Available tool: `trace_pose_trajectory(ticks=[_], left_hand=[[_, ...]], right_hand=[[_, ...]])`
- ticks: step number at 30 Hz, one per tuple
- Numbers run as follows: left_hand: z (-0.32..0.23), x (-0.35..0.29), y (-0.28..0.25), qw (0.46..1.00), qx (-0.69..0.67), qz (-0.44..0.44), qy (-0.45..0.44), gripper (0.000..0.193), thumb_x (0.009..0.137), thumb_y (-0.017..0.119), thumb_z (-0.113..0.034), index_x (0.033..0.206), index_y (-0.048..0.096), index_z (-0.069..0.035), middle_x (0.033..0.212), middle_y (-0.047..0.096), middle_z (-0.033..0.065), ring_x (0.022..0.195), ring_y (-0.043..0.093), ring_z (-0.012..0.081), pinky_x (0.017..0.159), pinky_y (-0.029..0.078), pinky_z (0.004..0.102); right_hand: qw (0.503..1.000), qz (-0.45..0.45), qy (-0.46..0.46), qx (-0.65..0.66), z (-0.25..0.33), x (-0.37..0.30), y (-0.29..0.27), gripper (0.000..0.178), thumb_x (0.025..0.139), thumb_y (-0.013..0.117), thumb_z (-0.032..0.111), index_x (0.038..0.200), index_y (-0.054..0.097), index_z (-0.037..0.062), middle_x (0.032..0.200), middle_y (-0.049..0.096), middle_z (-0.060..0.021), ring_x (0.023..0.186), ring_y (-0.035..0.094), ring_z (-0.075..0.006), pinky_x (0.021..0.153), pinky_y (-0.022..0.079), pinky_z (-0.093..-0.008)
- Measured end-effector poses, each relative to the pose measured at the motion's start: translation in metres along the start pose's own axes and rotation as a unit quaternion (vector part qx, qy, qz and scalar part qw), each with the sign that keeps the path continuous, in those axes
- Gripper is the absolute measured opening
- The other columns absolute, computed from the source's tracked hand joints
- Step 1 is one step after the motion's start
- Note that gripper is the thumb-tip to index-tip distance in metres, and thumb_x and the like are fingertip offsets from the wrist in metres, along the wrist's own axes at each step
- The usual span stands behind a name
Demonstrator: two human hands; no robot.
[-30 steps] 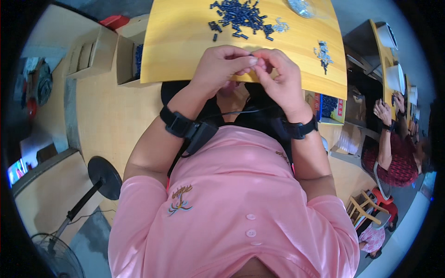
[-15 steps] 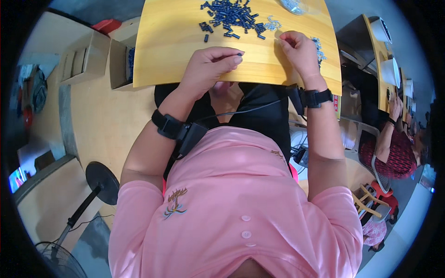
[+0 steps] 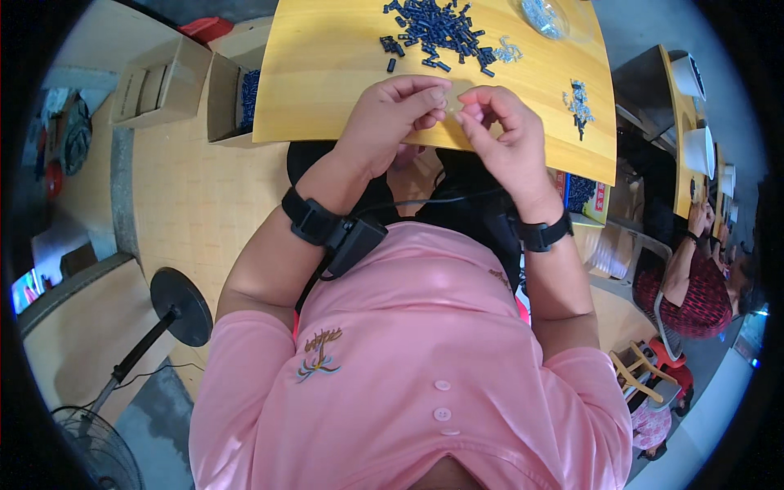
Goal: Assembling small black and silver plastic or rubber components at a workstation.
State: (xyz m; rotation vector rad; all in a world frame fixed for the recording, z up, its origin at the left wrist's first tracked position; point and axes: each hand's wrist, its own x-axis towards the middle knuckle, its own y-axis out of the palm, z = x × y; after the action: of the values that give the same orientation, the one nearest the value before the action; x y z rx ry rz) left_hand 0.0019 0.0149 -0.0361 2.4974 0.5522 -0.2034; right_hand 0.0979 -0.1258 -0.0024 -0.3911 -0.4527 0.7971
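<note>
Over the near edge of the wooden table point(image 3: 327, 106), my hands are close together. My left hand point(image 3: 400, 114) is closed in a pinch; a small black piece showed at its fingertips a moment ago, and the fingers now mostly hide it. Thumb and forefinger of my right hand point(image 3: 506, 122) pinch just beside it, and whatever they hold is too small to make out. Beyond the hands lies a pile of small black cylindrical parts point(image 3: 437, 28). Small silvery metal pieces point(image 3: 508, 51) sit beside that pile. A clear round dish point(image 3: 545, 16) holds more silvery pieces.
Another cluster of metal pieces point(image 3: 578, 102), with black parts at its near end, lies on the table's right. Open cardboard boxes point(image 3: 220, 102) stand at the left; a printed box point(image 3: 584, 196) of dark parts is below the right edge. A person point(image 3: 694, 278) sits far right.
My right hand has moved left from beside the metal pieces to meet my left hand. The right-hand metal cluster is now uncovered. The whole view has shifted slightly.
</note>
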Motion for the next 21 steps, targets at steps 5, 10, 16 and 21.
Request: trace_pose_trajectory(ticks=[5,10,16,21], left_hand=[[-0.006,-0.002,0.014,0.995,-0.083,-0.018,-0.047,0.021,0.088,0.058,-0.015,0.104,0.059,-0.001,0.085,0.061,0.0026,0.074,0.057,0.0081,0.069,0.047,0.0207],[-0.003,-0.008,0.01,0.994,-0.089,-0.004,-0.064,0.02,0.085,0.062,-0.015,0.1,0.061,-0.001,0.076,0.06,0.0014,0.066,0.055,0.0061,0.058,0.046,0.0174],[-0.003,-0.008,0.016,0.993,-0.085,-0.014,-0.085,0.019,0.086,0.061,-0.015,0.099,0.061,-0.001,0.075,0.06,0.0014,0.061,0.054,0.0055,0.053,0.043,0.0164],[-0.002,-0.002,0.018,0.991,-0.102,-0.006,-0.089,0.019,0.086,0.061,-0.015,0.098,0.061,0.0,0.076,0.061,0.0022,0.062,0.055,0.0054,0.054,0.043,0.0162]], right_hand=[[0.998,-0.056,0.0,-0.007,-0.001,-0.003,0.014,0.012,0.074,0.065,0.004,0.085,0.06,0.0006,0.075,0.057,-0.0096,0.064,0.056,-0.0181,0.06,0.047,-0.0262],[0.996,-0.088,-0.022,-0.007,-0.003,-0.003,0.014,0.011,0.075,0.064,0.004,0.084,0.06,0.0006,0.073,0.056,-0.0097,0.064,0.057,-0.0183,0.059,0.047,-0.0268],[0.995,-0.091,-0.03,-0.001,-0.001,-0.009,0.007,0.011,0.075,0.062,0.001,0.085,0.06,0.0012,0.074,0.056,-0.0098,0.064,0.057,-0.0184,0.058,0.046,-0.0265],[0.995,-0.087,-0.051,0.022,-0.004,-0.01,0.006,0.011,0.075,0.061,0.001,0.086,0.06,0.002,0.074,0.056,-0.0105,0.064,0.057,-0.0203,0.058,0.046,-0.0272]])
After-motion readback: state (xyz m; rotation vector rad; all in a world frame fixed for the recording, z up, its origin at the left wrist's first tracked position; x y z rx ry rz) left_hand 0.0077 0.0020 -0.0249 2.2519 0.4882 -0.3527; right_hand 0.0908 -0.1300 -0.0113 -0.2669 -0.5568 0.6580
